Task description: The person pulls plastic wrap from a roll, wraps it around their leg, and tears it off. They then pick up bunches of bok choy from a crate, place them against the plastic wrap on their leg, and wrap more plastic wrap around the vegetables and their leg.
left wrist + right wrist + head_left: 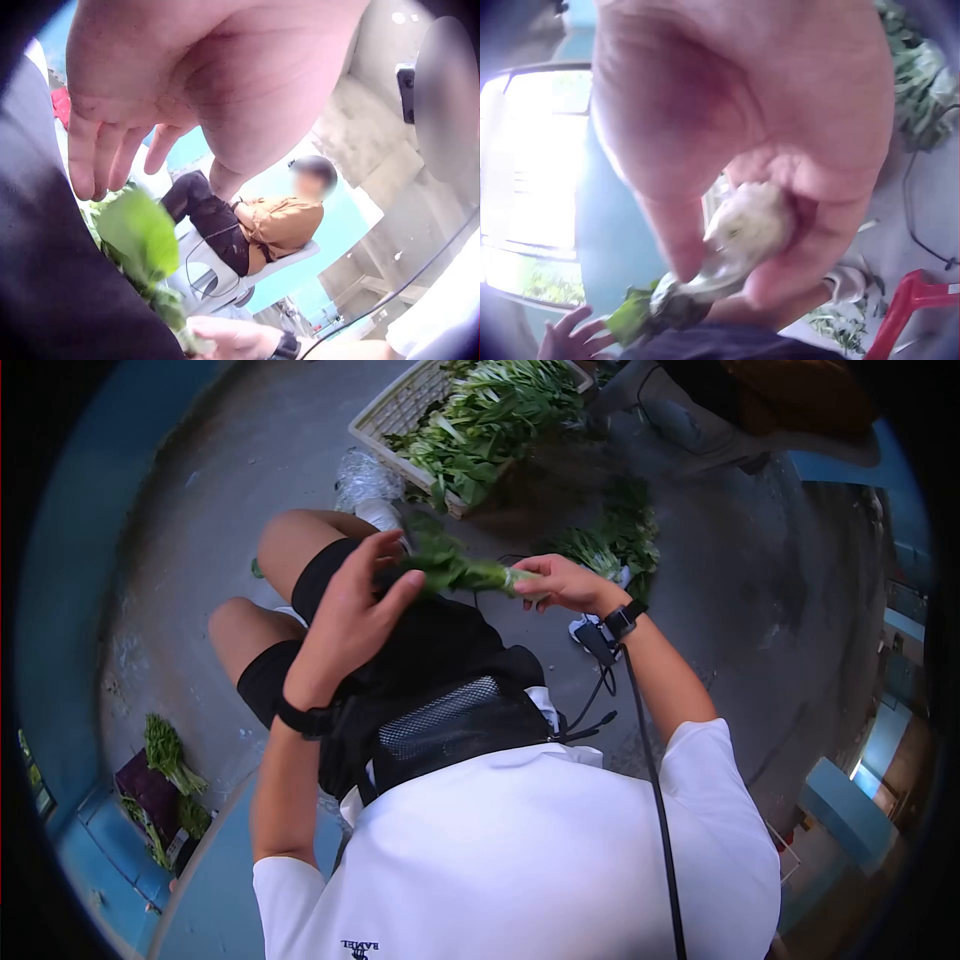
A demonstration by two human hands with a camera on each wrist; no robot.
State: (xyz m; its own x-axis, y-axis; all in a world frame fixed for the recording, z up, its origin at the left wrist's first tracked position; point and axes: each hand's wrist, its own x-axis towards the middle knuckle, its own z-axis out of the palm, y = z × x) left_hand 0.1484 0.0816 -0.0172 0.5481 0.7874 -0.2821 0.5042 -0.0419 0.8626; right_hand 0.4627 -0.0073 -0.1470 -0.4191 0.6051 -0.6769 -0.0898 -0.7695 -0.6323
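Note:
A bundle of leafy greens (455, 571) lies across the space above the lap, its pale stem end in the right hand (570, 584). In the right wrist view the right hand (780, 112) pinches the whitish cut base (750, 225) between thumb and fingers. The left hand (358, 605) is at the leafy end, thumb and fingers spread apart. Seen in the left wrist view, the left hand (202, 82) has its fingers extended over the leaves (139, 236) and grips nothing; whether it touches them I cannot tell.
A pale crate (395, 410) full of greens stands ahead. More greens (610, 540) lie on the floor to the right, near a cable and a small dark device. Other bundles (170, 755) are at the lower left. A person sits on a chair (289, 259). Red plastic frame (911, 307) nearby.

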